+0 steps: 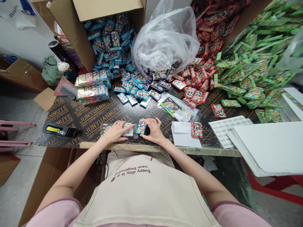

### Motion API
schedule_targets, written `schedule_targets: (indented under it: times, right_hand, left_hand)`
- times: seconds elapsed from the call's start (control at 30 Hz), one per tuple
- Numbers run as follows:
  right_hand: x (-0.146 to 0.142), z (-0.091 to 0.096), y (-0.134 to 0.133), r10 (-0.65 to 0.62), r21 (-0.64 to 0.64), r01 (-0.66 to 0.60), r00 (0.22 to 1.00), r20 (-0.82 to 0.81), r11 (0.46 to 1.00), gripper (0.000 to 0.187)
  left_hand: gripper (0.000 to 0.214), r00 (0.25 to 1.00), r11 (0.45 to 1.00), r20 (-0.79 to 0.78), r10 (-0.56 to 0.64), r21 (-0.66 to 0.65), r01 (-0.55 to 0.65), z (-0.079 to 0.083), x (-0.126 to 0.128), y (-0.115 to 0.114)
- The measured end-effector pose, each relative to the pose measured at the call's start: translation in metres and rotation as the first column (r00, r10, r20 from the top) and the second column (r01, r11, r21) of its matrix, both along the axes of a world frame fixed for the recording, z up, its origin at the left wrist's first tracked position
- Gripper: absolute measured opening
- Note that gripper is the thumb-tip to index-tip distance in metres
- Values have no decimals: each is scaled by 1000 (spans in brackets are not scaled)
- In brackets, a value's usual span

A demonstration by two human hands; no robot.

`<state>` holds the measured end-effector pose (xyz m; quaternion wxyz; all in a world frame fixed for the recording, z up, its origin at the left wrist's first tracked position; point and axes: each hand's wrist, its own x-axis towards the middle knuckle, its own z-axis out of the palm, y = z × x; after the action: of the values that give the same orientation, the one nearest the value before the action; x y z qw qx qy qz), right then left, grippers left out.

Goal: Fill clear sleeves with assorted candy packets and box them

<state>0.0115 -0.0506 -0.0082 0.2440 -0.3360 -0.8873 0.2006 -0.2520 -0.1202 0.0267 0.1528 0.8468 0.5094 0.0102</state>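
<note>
My right hand (155, 130) grips a small blue candy-style box (141, 126) between thumb and fingers, just above the table's front edge. My left hand (116, 131) lies with fingers spread on a clear plastic packet (128, 130) with a printed card and a barcode-like label. The packet's middle is hidden under that hand. The blue box is by the packet's right end. Farther back lies another clear bag with a green and black card (174, 108). To the right, a red box (197, 129) rests on white paper (182, 135).
Loose blue boxes (136, 85), red boxes (195, 94) and green boxes (255, 78) heap along the back. Wrapped stacks (92, 91) stand back left, near a tape dispenser (60, 130). A crumpled plastic bag (163, 37), label sheets (226, 129) and white boards (272, 145) are also here.
</note>
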Motion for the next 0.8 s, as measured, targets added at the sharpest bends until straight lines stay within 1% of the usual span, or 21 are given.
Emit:
schedule_targets:
  times: [0.13, 0.23, 0.3, 0.43, 0.5, 0.57, 0.63, 0.7, 0.8]
  right_hand:
    - [-3, 4, 2, -58, 51, 56, 998, 34, 997, 71]
    - [-1, 9, 2, -59, 87, 54, 997, 49, 995, 70]
    - [0, 11, 0, -31, 86, 28, 999, 38, 996, 71]
    - [2, 14, -1, 71, 52, -70, 997, -27, 996, 72]
    - [3, 13, 1, 117, 23, -116, 991, -65, 993, 74]
    - [3, 12, 5, 152, 0, -152, 984, -95, 988, 77]
    - [2, 9, 9, 170, -14, -173, 978, -118, 985, 80]
    - [1, 5, 14, 186, -29, -191, 975, -122, 981, 84]
    - [-1, -1, 19, 198, -55, -204, 975, -97, 977, 95]
  left_hand:
    - [75, 998, 1000, -64, -7, 8, 7, 6, 18, 15]
    - [73, 999, 1000, -41, -2, 29, 3, 6, 25, 22]
    - [75, 1000, 999, 18, 16, 44, -17, 4, 25, 24]
    - [91, 983, 997, 180, 48, 54, -58, -2, 24, 25]
    - [98, 972, 995, 224, 72, 50, -85, -4, 23, 24]
    - [101, 967, 992, 235, 102, 42, -115, -4, 23, 23]
    - [100, 967, 991, 228, 117, 36, -129, -2, 23, 24]
    - [92, 970, 993, 218, 104, 37, -115, 0, 23, 25]
    - [84, 974, 994, 209, 89, 40, -100, 4, 24, 28]
